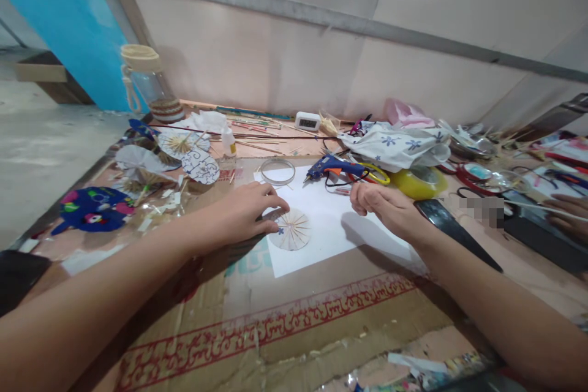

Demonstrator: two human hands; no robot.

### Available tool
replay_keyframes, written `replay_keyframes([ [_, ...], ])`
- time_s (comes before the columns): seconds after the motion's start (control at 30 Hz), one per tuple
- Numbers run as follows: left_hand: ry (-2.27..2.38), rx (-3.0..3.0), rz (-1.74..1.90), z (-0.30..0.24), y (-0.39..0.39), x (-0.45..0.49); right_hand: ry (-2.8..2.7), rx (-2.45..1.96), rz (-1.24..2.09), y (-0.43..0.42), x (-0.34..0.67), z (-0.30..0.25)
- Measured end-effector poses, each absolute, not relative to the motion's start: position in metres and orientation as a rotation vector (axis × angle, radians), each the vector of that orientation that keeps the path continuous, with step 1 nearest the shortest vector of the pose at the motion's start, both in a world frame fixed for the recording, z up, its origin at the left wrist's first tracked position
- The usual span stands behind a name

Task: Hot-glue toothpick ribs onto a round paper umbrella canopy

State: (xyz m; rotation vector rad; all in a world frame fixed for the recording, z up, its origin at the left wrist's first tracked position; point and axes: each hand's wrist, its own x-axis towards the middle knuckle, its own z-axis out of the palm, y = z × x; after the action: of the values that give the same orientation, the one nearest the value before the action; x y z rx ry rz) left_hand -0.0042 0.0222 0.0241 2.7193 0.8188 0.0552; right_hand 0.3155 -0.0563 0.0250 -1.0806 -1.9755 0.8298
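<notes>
A small round paper umbrella top [291, 231] with thin wooden ribs lies on a white sheet of paper [331, 220]. My left hand [245, 211] rests on its left edge, fingers curled and pressing it down. My right hand [383, 205] is closed in a loose fist just right of it, above the sheet; what it holds, if anything, is hidden. A blue hot glue gun [333, 166] lies at the far edge of the sheet, close to my right hand.
Cardboard [275, 318] covers the table. Finished paper umbrellas [184, 156], a clear tape ring [277, 171], yellow tape [419, 180], floral cloth [399, 144], a glass jar [149, 82], sticks and a white clock [307, 121] crowd the back. Another person's hand [567, 211] is at right.
</notes>
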Motion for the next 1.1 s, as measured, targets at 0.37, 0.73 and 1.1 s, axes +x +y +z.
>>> replay_keyframes([
  [0.37, 0.851, 2.691, 0.029, 0.027, 0.02, -0.003, -2.224, -1.269, 0.789, -0.037, 0.27, 0.019],
  [0.73, 0.8, 2.729, 0.092, 0.022, 0.022, -0.005, -2.303, -1.262, 0.678, -0.03, 0.255, 0.005],
  [1.1, 0.794, 2.744, 0.093, 0.023, 0.022, -0.004, -2.354, -1.365, 0.587, -0.034, 0.247, 0.001],
])
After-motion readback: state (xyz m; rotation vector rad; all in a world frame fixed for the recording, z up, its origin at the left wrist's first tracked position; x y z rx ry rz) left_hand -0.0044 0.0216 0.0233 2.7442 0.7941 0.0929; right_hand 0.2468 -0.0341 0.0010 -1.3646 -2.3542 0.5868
